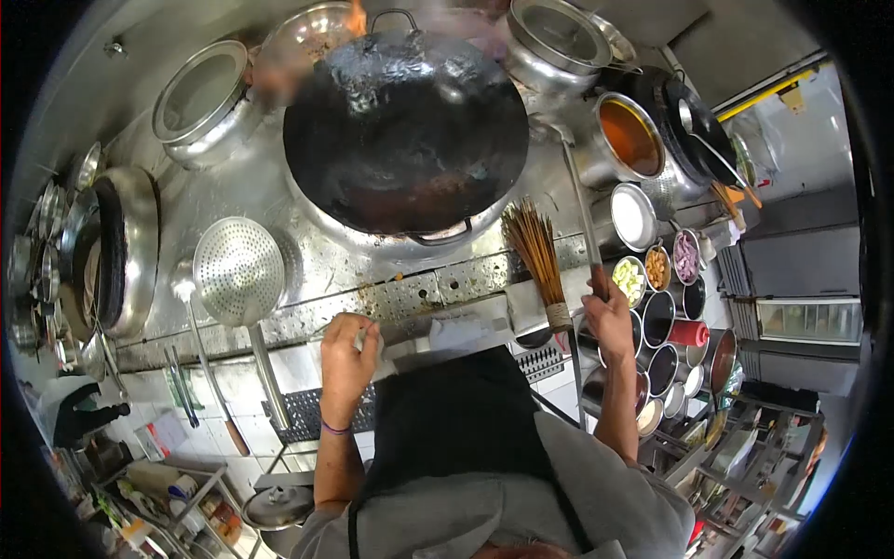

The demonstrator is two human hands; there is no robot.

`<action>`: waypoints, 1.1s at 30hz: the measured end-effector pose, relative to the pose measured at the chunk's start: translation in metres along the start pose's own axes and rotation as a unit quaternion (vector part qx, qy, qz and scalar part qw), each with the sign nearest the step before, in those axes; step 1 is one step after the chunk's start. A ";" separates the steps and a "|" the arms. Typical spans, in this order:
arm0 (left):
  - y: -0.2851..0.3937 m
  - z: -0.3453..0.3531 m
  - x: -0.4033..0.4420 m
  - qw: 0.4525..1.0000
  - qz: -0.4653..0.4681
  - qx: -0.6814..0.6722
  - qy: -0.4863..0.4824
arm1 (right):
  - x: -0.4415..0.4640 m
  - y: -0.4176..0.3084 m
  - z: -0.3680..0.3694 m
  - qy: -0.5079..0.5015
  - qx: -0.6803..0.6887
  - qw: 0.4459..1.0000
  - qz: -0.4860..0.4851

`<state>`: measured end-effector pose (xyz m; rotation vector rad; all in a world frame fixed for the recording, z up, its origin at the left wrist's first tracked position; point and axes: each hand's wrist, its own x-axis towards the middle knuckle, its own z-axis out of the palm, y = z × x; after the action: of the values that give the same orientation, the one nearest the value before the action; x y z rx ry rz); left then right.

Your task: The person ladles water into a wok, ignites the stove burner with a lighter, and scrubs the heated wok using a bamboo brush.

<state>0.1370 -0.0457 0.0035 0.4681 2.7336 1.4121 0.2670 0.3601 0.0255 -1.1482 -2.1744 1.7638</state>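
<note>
A large black wok [400, 140] sits on the steel stove, its inside dark with a reddish-brown patch near the lower rim. Close to its right side, my right hand [610, 321] is closed around the wooden handle end of a long metal ladle [582, 200], whose head rests beside the wok. My left hand [349, 359] is curled in front of the stove edge, below the wok; what its fingers hold, if anything, is too small to name. Between the wok and my right hand lies a bamboo brush [537, 261] with its bristles pointing up toward the stove.
A perforated skimmer [238, 270] lies left of the wok, near a lidded pot [200, 93]. Flame [357, 19] shows behind. Right are a pot of orange liquid [630, 137], a white-filled bowl [633, 217], and several ingredient containers [686, 256]. A shelf [200, 503] stands lower left.
</note>
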 end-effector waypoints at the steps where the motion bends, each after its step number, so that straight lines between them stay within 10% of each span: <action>1: -0.001 -0.002 0.005 1.000 0.010 -0.002 -0.015 | -0.019 -0.025 0.006 -0.002 0.055 0.998 0.043; 7: -0.007 -0.005 0.022 0.997 0.065 0.000 -0.041 | -0.045 -0.045 0.022 -0.051 0.296 0.953 -0.046; 23: 0.037 0.020 -0.058 0.989 -0.097 0.033 0.107 | 0.387 -0.180 0.024 0.069 -0.261 0.946 -0.179; 25: 0.035 0.020 -0.067 0.983 -0.125 0.045 0.123 | 0.391 -0.205 0.007 -0.055 0.025 0.996 -0.069; 28: 0.038 0.017 -0.067 0.977 -0.143 0.065 0.144 | 0.406 -0.229 -0.041 -0.277 0.494 0.823 0.046; 33: 0.028 0.017 -0.045 0.974 -0.118 0.033 0.189 | 0.368 -0.281 -0.087 -0.272 0.465 0.835 0.114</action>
<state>0.1895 -0.0294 0.0115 -0.1409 2.9989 1.4807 -0.0810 0.6436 0.1678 -0.6863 -0.9692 2.9887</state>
